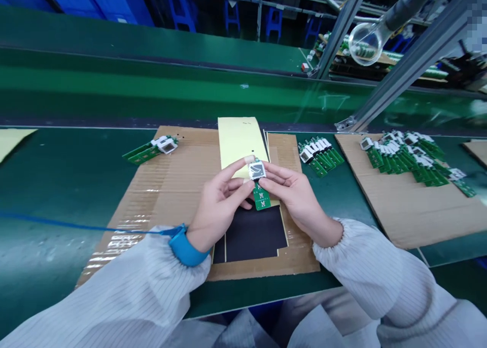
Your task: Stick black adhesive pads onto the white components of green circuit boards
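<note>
A green circuit board [262, 198] with a small white-framed display [256, 170] at its upper end is held upright between both my hands. My left hand [222, 198] pinches its left edge, a pale cover on the index fingertip. From the other side, my right hand [294, 190] grips the right edge with thumb and fingers. Below the board lies a sheet of black pieces [253, 234] on yellow backing paper [239, 140]. A blue strap [188, 246] circles my left wrist, its cord running off to the left.
Under the sheet is a cardboard piece [182, 175], with a few boards [146, 151] at its upper left. Several more boards [320, 155] lie to the right, others on a second cardboard [403, 211]. A metal post [411, 59] and a clear-ended nozzle [367, 43] stand at the upper right.
</note>
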{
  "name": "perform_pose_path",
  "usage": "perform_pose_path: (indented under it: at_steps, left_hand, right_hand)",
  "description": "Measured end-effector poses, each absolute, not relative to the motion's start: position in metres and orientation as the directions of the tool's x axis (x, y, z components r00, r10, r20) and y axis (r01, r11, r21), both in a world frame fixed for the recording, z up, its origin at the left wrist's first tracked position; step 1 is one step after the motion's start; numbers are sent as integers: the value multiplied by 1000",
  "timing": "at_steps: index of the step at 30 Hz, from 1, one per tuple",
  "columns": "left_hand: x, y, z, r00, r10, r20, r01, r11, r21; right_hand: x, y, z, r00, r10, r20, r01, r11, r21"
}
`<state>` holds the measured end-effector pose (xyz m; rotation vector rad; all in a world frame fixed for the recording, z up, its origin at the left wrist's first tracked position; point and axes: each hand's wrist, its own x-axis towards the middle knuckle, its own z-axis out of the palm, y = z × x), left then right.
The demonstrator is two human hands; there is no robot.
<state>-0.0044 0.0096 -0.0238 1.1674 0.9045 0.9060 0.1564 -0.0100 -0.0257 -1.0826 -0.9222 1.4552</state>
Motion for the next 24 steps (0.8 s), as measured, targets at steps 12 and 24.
perform_pose_path:
  at_steps: [12,24]
  left_hand:
    - [-8,14,-23,401,904,-151,40,148,988]
    - [-14,20,-29,401,903,-154,74,136,988]
  right_hand:
    - [331,45,-36,450,800,398,763,-112,-637]
    - [323,50,-52,400,912,88,767,-281,-577]
